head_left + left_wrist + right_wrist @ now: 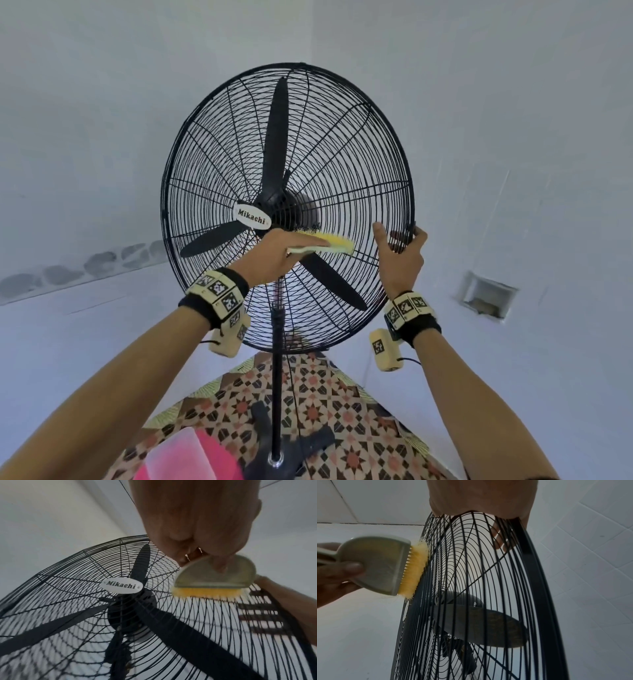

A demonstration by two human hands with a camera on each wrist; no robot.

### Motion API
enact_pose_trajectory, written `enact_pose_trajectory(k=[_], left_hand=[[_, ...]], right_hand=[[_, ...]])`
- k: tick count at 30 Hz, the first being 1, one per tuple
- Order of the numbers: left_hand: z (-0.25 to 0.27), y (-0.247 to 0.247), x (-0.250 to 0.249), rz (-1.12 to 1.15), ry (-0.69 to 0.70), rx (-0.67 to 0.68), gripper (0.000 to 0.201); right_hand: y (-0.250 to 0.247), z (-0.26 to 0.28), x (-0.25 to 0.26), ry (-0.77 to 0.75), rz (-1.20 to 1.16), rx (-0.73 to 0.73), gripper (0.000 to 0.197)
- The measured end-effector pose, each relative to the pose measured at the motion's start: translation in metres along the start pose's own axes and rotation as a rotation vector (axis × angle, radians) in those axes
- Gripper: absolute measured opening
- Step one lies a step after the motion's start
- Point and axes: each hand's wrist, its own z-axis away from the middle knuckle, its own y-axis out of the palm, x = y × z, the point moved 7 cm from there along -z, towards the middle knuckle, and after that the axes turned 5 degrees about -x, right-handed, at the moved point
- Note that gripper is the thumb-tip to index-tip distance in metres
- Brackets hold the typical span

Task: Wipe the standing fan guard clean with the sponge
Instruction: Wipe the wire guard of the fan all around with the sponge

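A black standing fan with a round wire guard (212,164) and a white "Mikachi" badge (252,216) faces me. My left hand (291,247) grips a hand brush (330,244) with a pale plastic back and yellow bristles. The bristles press on the front wires just right of the hub, seen close in the left wrist view as the brush (214,574) and from the side as the brush (382,565). My right hand (400,251) grips the guard's right rim (410,192), thumb in front, fingers (501,538) curled behind the wires. No sponge is in view.
The fan's pole (277,377) runs down to a dark base (274,455) on a patterned tile floor (342,411). A pink and white object (191,459) lies at the bottom left. White walls meet in a corner behind, with a small recess (486,298) at right.
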Motion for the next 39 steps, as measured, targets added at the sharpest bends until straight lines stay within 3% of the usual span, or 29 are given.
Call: enact_pose_trajectory(k=[4,7,10,15,17,20,22,24,29,31,35,37,39], left_hand=[[-0.034,-0.032,-0.009,0.022,-0.084,-0.229,0.041],[-0.062,-0.047,-0.02,0.023,-0.042,-0.362,0.031],[-0.06,-0.022,-0.021,-0.021,-0.026,-0.343,0.035],[-0.029,0.024,-0.011,-0.133,0.015,-0.069,0.029],[-0.035,0.012,-0.014,-0.139,0.032,-0.12,0.031],[-0.059,-0.019,-0.018,-0.113,-0.021,-0.36,0.032],[-0.066,-0.023,-0.017,-0.112,-0.005,-0.421,0.033],[-0.059,-0.009,-0.014,-0.132,0.045,-0.382,0.039],[-0.021,0.035,-0.01,-0.152,0.088,-0.106,0.031],[-0.036,0.023,-0.015,-0.182,0.039,-0.124,0.033],[-0.078,-0.023,-0.033,-0.174,0.054,-0.391,0.033],[-0.08,-0.015,-0.034,-0.234,0.051,-0.37,0.032],[-0.062,0.013,-0.032,-0.225,0.074,-0.241,0.031]], right_hand=[[0.003,0.002,0.002,0.004,-0.002,0.018,0.081],[0.002,0.001,0.001,0.008,-0.007,0.033,0.08],[0.001,0.0,0.0,0.01,-0.009,0.04,0.08],[0.0,-0.007,-0.014,0.017,-0.032,0.016,0.065],[0.001,-0.007,-0.014,0.012,-0.023,0.005,0.061],[0.003,-0.005,-0.013,0.013,-0.002,0.003,0.049],[0.002,-0.007,-0.013,0.037,-0.002,0.013,0.047],[0.001,-0.012,-0.013,0.084,-0.019,0.037,0.051],[-0.002,-0.022,-0.019,0.168,-0.069,0.08,0.059],[0.001,-0.019,-0.018,0.179,-0.086,0.09,0.069],[0.011,-0.017,-0.028,0.223,-0.083,0.112,0.088],[0.008,-0.013,-0.017,0.205,-0.079,0.113,0.086],[0.003,-0.014,-0.014,0.204,-0.089,0.104,0.079]])
